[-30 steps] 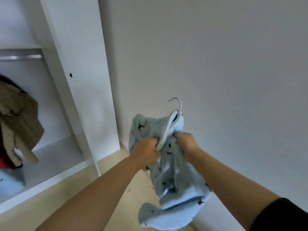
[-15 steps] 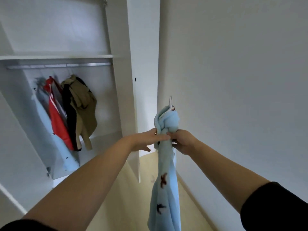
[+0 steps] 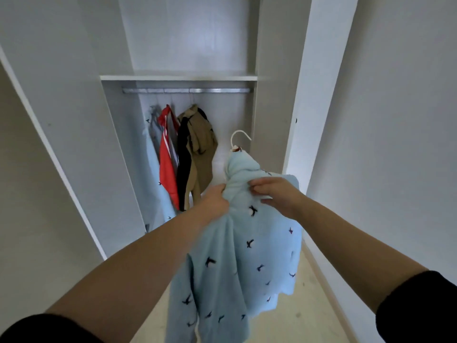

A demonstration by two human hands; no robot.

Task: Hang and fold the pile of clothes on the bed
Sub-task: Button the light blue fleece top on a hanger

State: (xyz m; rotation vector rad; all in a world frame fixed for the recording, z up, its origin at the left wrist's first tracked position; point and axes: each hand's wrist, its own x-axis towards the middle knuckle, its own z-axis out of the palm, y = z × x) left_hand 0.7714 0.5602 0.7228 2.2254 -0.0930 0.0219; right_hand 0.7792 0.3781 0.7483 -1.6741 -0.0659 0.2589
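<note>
A light blue fleece garment [image 3: 249, 256] with small dark bird marks hangs on a white hanger, whose hook [image 3: 239, 139] sticks up above the collar. My left hand [image 3: 214, 199] grips the fabric at the left shoulder. My right hand [image 3: 277, 194] pinches the fabric at the right shoulder. I hold the garment in front of the open wardrobe, below and to the right of the metal rail [image 3: 188, 90].
On the rail hang a light blue garment [image 3: 154, 174], a red one [image 3: 168, 167], a black one [image 3: 184, 164] and a khaki one [image 3: 201, 149]. A white shelf [image 3: 178, 77] sits above. The right stretch of rail is bare. White wardrobe panels stand at both sides, with pale wood floor below.
The view has turned left to face the wardrobe head-on. The garment has spread wider between my hands, and its hook now stands nearer the rail.
</note>
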